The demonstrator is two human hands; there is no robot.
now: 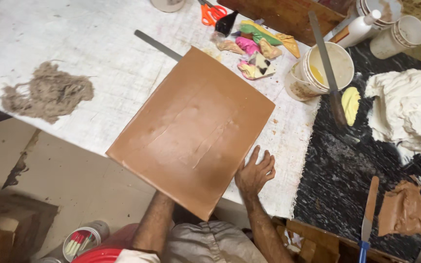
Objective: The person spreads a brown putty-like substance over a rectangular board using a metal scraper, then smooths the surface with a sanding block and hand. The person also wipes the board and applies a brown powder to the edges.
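Right hand point(254, 174), fingers spread flat on desk point(98, 53), touches brown board point(191, 129) right edge; left fingers hidden beneath it.

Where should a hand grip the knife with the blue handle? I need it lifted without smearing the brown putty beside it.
Grip the putty knife by its blue handle end, coming from the near edge of the dark slab. The handle points toward the person, and the blade tip reaches away, close to the brown putty lump; a low approach likely stays clear of it.
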